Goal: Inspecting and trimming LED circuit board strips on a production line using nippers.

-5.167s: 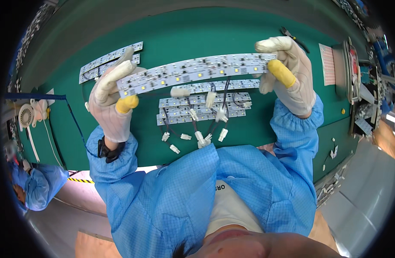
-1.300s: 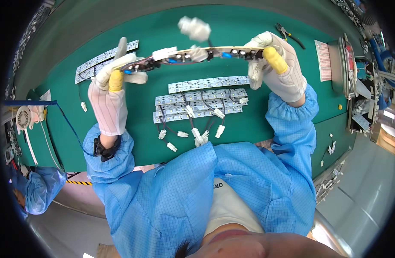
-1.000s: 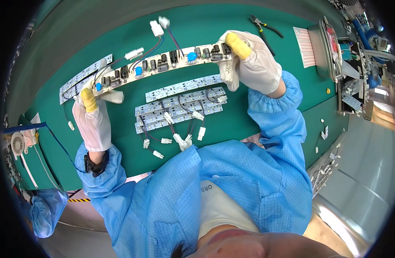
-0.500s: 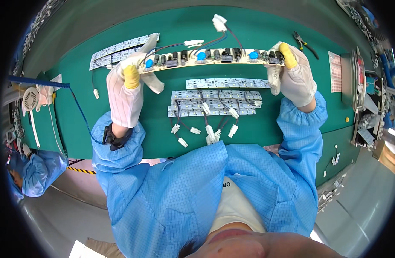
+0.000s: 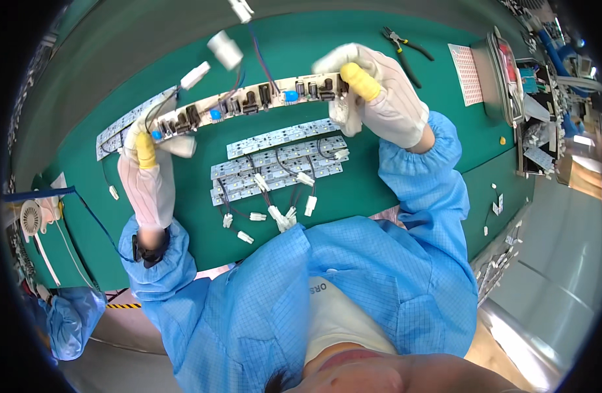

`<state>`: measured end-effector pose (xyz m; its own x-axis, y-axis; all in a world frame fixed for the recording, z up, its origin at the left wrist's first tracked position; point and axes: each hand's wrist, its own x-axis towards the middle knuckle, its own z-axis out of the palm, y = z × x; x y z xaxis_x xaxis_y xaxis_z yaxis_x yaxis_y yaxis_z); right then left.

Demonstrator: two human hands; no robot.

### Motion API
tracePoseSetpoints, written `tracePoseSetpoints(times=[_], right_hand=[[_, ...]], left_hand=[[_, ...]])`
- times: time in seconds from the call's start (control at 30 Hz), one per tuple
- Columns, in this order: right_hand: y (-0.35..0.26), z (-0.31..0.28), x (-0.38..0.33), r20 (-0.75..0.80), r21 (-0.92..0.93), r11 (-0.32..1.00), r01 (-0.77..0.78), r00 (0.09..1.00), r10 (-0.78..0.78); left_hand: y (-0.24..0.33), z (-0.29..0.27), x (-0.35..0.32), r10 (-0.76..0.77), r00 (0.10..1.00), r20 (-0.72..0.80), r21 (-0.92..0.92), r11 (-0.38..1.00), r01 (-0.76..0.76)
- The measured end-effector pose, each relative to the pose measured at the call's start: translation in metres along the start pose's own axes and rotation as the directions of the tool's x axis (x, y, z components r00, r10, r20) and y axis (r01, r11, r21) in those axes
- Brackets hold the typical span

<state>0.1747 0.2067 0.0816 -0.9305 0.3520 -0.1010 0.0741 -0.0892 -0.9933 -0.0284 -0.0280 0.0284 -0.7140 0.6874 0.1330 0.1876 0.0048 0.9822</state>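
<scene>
Between my hands I hold a long, narrow circuit board [image 5: 248, 99] crowded with black components and blue discs, raised above the green mat. My left hand [image 5: 151, 164], in a white glove with a yellow finger cot, grips its left end. Its right end is pinched in my right hand [image 5: 383, 95], gloved the same way. Red and blue wires rise from the board to white connectors [image 5: 225, 51], partly blurred. Below it lie several white LED strips [image 5: 281, 160] with short dark leads ending in white plugs [image 5: 278, 216]. More LED strips [image 5: 111, 134] lie behind my left hand.
Pliers [image 5: 409, 56] with dark and yellow handles lie at the far right. Near them are a sheet of red labels [image 5: 466, 75] and a metal tin [image 5: 500, 78]. A blue cord [image 5: 91, 213] runs to my left wrist, and a small fan [image 5: 31, 216] stands at the left.
The view has shifted, so the mat's contents sit further left. The board is now tilted, its left end lower, and its loose connectors have swung up and left. Both hands keep their hold.
</scene>
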Motion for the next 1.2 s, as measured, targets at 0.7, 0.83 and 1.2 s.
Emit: tracePoseSetpoints(times=[0.7, 0.83, 1.2], right_hand=[[-0.010, 0.009, 0.004, -0.131, -0.176, 0.981, 0.082, 0.986, -0.106], [0.005, -0.031, 0.052, 0.070, -0.169, 0.942, 0.290, 0.957, -0.282], [0.051, -0.112, 0.296, -0.377, -0.875, 0.439, -0.206, 0.858, -0.349]], left_hand=[[0.016, -0.088, 0.064, 0.009, 0.992, -0.123, 0.155, 0.988, 0.010], [-0.044, -0.172, 0.079, -0.101, 0.994, -0.042, 0.629, 0.770, 0.105], [0.000, 0.044, -0.004, 0.493, 0.745, 0.450, 0.312, 0.695, -0.648]])
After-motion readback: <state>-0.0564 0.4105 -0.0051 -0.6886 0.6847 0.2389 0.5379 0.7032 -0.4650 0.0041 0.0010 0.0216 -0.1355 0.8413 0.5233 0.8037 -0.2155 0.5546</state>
